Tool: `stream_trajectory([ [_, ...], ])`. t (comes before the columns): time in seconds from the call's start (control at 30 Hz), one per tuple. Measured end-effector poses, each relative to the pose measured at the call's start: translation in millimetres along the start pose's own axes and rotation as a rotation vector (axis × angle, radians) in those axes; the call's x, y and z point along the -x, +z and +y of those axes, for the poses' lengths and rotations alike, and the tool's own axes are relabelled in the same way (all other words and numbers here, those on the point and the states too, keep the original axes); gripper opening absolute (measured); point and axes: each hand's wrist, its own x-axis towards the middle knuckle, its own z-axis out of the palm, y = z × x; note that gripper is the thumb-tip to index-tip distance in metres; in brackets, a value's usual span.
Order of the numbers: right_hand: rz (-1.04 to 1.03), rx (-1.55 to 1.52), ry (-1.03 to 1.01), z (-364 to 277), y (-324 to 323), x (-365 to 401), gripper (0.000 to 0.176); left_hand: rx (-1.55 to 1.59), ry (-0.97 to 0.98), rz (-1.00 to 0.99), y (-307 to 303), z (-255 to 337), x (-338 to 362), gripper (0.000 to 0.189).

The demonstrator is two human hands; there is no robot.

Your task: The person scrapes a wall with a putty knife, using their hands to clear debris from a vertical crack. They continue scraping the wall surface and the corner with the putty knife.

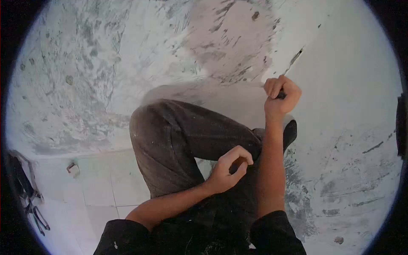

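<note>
Curled in front of the lap beside the bent leg, my left hand [230, 169] has its fingers bent round a shadowed hollow; whether anything is inside cannot be made out. My right hand [283, 94] is raised against the pale wall [340, 80], closed round a small dark thing, perhaps a tool handle [281, 94]. Its far end is hidden or too faint to tell. Just above the right hand, a dark, narrow crack [296, 57] runs up the wall at a slant. A pinkish-grey patch [233, 38] lies to its left.
The bent leg in dark trousers [165, 140] takes up the middle, with a dark-covered foot [290, 135] by the right forearm. Pale floor tiles [100, 191] show at lower left, with a small whitish object [73, 170] on them. Dark items [27, 182] lie at the left edge.
</note>
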Motion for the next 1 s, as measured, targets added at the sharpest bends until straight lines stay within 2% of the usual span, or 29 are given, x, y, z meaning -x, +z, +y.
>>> stream_trajectory([
  [0.1, -0.059, -0.051, 0.007, 4, 11, -5, 0.037, -0.126, 0.075, -0.001, -6, -3, -4, 0.007],
  [0.17, -0.035, 0.131, 0.001, 38, 12, 7, 0.031, -0.012, -0.002, 0.112, -8, -5, -6, 0.006],
  [0.23, -0.065, 0.151, 0.078, 51, 17, 12, 0.032, 0.05, -0.04, 0.103, -10, -1, -5, 0.007],
  [0.3, -0.058, 0.237, 0.029, 56, 15, 19, 0.032, 0.116, -0.082, 0.102, -11, -1, -3, 0.008],
  [0.37, -0.053, 0.174, 0.081, 52, 4, 25, 0.032, 0.033, 0.037, 0.053, -9, -6, -3, 0.008],
  [0.43, 0.019, -0.027, 0.011, 39, 2, 25, 0.039, -0.016, 0.01, 0.044, -11, -2, -4, 0.008],
  [0.5, 0.008, -0.09, -0.002, 45, 1, 27, 0.037, -0.007, 0.013, 0.027, -10, -2, -3, 0.008],
  [0.57, 0.04, 0.195, -0.054, 69, 3, 34, 0.034, 0.018, 0.019, 0.047, -7, -5, -3, 0.007],
  [0.6, 0.016, 0.175, 0.029, 70, 10, 38, 0.033, 0.034, 0.032, 0.078, -7, -5, -4, 0.007],
  [0.7, 0.061, 0.074, 0.019, 57, 13, 37, 0.034, -0.027, 0.018, 0.064, -11, -3, -5, 0.007],
  [0.83, -0.007, 0.065, -0.036, 35, 12, 28, 0.033, 0.018, 0.0, 0.048, -8, -4, -5, 0.007],
  [0.9, 0.033, 0.124, -0.059, 38, 13, 18, 0.034, -0.016, 0.009, 0.038, -7, -3, -5, 0.007],
  [1.0, 0.018, 0.044, 0.054, 34, 13, 4, 0.036, -0.044, 0.03, 0.059, -8, -7, -7, 0.007],
])
